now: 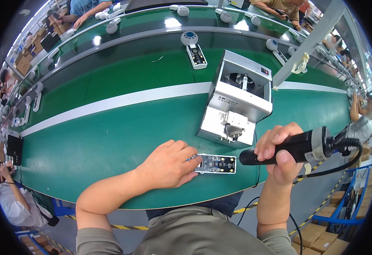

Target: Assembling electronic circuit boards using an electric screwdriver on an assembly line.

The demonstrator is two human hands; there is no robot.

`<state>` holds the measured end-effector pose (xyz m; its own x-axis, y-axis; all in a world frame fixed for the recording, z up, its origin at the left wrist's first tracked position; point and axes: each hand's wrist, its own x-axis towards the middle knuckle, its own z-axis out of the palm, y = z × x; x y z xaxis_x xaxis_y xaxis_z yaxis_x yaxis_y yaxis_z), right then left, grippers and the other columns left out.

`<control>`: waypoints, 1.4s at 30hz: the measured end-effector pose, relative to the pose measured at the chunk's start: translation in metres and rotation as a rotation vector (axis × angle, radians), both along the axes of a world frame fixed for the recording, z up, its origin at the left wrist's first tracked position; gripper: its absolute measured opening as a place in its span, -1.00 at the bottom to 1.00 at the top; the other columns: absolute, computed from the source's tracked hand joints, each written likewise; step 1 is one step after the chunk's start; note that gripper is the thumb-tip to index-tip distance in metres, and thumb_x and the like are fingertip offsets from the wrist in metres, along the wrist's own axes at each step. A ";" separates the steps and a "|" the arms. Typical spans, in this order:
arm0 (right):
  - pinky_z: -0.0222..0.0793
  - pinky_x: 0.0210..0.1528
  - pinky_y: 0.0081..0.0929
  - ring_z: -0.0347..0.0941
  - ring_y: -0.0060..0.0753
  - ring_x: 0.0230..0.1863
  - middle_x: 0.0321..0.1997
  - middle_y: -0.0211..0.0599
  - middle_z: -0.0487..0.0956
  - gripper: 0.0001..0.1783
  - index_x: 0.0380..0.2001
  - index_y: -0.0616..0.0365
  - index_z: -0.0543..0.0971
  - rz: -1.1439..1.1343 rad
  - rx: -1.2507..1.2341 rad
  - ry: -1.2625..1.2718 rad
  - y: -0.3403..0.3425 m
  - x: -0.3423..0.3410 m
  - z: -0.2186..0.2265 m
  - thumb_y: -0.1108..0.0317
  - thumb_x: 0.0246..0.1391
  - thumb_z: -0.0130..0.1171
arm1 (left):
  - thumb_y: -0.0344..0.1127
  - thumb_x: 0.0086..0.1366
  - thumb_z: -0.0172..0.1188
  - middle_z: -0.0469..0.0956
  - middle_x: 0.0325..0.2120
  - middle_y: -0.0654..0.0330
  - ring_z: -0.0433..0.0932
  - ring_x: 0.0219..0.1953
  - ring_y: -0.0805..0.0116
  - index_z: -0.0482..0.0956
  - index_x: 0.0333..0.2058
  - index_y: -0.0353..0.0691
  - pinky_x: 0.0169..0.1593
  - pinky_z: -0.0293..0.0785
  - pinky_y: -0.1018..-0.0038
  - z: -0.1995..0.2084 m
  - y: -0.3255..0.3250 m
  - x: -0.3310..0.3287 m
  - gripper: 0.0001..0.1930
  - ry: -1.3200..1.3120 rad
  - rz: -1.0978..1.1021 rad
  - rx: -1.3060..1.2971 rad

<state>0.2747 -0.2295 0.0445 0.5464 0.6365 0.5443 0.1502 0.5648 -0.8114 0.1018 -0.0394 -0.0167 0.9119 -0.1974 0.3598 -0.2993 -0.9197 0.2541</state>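
My left hand (167, 166) is closed over the left end of a white handheld device (218, 171) lying on the green bench top. The device's open casing shows a dark circuit board with small yellowish parts; its left end is hidden under my fingers. My right hand (281, 153) grips a black electric screwdriver (302, 146) with a grey band, held nearly level. Its tip points left at the right end of the device, close to it; whether they touch I cannot tell. Behind both hands stands a silver screw feeder (237, 104).
Past a white strip (122, 98), a green conveyor belt (139, 63) carries similar devices, one with a round head (189, 39). A grey post (309, 44) rises right of the feeder. The black screwdriver cable (343, 168) loops at right. Other people work across the belt and to both sides.
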 end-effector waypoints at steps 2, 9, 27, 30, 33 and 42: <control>0.37 -0.52 -0.61 0.39 -0.49 -0.63 -0.64 -0.37 0.44 -0.72 -0.27 0.21 0.39 -0.002 -0.008 0.012 0.002 0.001 0.000 0.33 -0.04 0.16 | -0.19 0.07 0.22 0.41 -0.26 0.22 0.35 -0.28 0.27 0.51 -0.21 -0.15 -0.21 0.32 0.43 0.000 0.000 0.001 -0.69 0.004 -0.003 -0.007; 0.36 -0.53 -0.61 0.39 -0.49 -0.63 -0.64 -0.35 0.44 -0.70 -0.27 0.22 0.40 -0.024 -0.050 0.067 0.003 0.007 0.001 0.32 -0.04 0.19 | -0.23 0.03 0.26 0.43 -0.25 0.24 0.38 -0.29 0.29 0.52 -0.22 -0.14 -0.23 0.35 0.44 0.001 -0.002 0.004 -0.69 -0.012 0.004 -0.009; 0.39 -0.50 -0.58 0.42 -0.45 -0.58 -0.61 -0.29 0.48 -0.63 -0.20 0.24 0.40 -0.001 0.158 -0.110 0.024 0.034 0.017 0.38 -0.12 0.23 | -0.23 0.02 0.28 0.45 -0.24 0.26 0.40 -0.28 0.31 0.53 -0.22 -0.12 -0.21 0.36 0.46 -0.011 -0.016 0.033 -0.69 -0.020 0.027 0.012; 0.40 -0.49 -0.58 0.43 -0.44 -0.58 -0.60 -0.27 0.48 -0.62 -0.21 0.25 0.41 0.093 0.131 0.089 0.016 0.035 0.018 0.40 -0.14 0.24 | -0.23 0.02 0.27 0.45 -0.23 0.27 0.39 -0.28 0.31 0.53 -0.22 -0.12 -0.22 0.36 0.46 -0.014 -0.018 0.039 -0.69 -0.013 0.031 0.009; 0.41 -0.48 -0.57 0.43 -0.45 -0.58 -0.60 -0.29 0.48 -0.63 -0.21 0.24 0.40 0.146 0.096 0.127 0.008 0.034 0.011 0.36 -0.11 0.23 | -0.22 0.03 0.26 0.43 -0.25 0.26 0.38 -0.29 0.30 0.52 -0.23 -0.12 -0.22 0.35 0.45 -0.014 -0.020 0.045 -0.69 -0.004 0.034 0.004; 0.45 -0.42 -0.54 0.46 -0.44 -0.56 -0.58 -0.34 0.48 -0.62 -0.18 0.22 0.37 0.240 0.031 0.077 0.006 0.028 -0.011 0.25 -0.02 0.18 | -0.24 0.01 0.27 0.43 -0.23 0.27 0.37 -0.29 0.31 0.52 -0.23 -0.12 -0.24 0.34 0.45 -0.010 -0.023 0.053 -0.69 0.038 0.044 0.001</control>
